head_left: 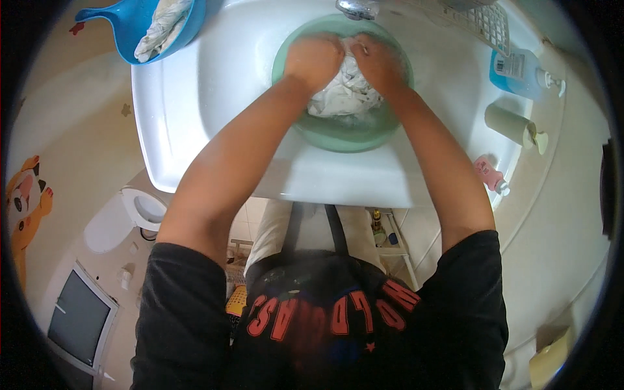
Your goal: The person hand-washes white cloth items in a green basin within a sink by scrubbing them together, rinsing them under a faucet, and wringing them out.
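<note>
Head view: biggest thing here is a glossy white rectangular sink (pixel 224 71), running out past the basin on all the sides I can make out. The landmark is that round pale-green basin (pixel 351 142), with what looks like water in it. Well off to the left of the basin, near the sink's corner, there's a bright-blue plastic dipper (pixel 120 26) with a bundled off-white cloth (pixel 159 29) inside.

The soaked, crumpled white cloth (pixel 344 94) is in the basin, bunched mid-to-far side. Left hand (pixel 315 60) and right hand (pixel 380 62) are close together at the basin's far side, fingers curled tight on the cloth; fingertips are mostly hidden.

Smaller stuff: right of the basin, a clear pump bottle of blue liquid (pixel 517 70), and just beyond the basin, a chrome faucet (pixel 357 8).

My two cents, assuming this is hand-washing: grip small folds, rub fabric against fabric, then shift to a fresh patch. I'd keep it low inside the basin so splashes stay in, and wring gently.
</note>
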{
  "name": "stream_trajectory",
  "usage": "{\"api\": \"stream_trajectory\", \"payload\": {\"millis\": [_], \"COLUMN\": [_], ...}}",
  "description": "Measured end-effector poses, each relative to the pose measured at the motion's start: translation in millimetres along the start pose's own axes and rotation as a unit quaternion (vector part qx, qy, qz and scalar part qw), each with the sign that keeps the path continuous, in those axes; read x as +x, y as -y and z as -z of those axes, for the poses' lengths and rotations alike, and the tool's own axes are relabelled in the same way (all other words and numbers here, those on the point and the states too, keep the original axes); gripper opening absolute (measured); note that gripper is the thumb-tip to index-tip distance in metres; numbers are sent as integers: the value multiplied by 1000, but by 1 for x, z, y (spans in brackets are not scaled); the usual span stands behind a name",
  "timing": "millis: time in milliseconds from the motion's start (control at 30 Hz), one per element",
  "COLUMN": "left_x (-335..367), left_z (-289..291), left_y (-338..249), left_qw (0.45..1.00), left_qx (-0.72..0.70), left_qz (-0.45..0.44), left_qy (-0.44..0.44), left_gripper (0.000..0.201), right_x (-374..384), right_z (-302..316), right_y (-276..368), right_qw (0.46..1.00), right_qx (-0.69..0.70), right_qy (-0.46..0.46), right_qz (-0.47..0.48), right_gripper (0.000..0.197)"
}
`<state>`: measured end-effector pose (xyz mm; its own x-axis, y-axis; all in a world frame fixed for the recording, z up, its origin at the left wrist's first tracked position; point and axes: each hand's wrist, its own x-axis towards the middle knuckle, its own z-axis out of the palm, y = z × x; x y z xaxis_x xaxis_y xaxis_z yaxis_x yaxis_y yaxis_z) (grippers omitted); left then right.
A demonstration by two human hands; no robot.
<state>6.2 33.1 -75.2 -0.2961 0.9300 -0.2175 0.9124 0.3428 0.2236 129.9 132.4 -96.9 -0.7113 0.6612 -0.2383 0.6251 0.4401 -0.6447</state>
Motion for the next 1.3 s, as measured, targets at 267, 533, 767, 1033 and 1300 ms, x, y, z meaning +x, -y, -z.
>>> {"api": "stream_trajectory", "payload": {"millis": [267,533,767,1033,1300], "left_x": [-49,-6,17,-30,-61], "left_z": [3,-41,-41,8,10], "left_y": [-36,-39,-21,-12,-20], "left_qw": [991,990,992,939,710], "left_qx": [-68,-21,-55,-232,-617], "left_qz": [102,138,46,143,225], "left_qy": [-45,16,102,212,253], "left_gripper": [26,19,22,41,40], "right_x": [-77,-33,-5,-52,-109], "right_z": [30,-29,-28,31,27], "right_y": [15,-3,-16,2,37], "right_qw": [991,956,970,954,980], "right_qx": [-116,-290,-217,183,-3], "right_qy": [27,-40,36,216,186], "right_qz": [56,-9,-107,-103,68], "right_gripper": [28,24,28,47,109]}}
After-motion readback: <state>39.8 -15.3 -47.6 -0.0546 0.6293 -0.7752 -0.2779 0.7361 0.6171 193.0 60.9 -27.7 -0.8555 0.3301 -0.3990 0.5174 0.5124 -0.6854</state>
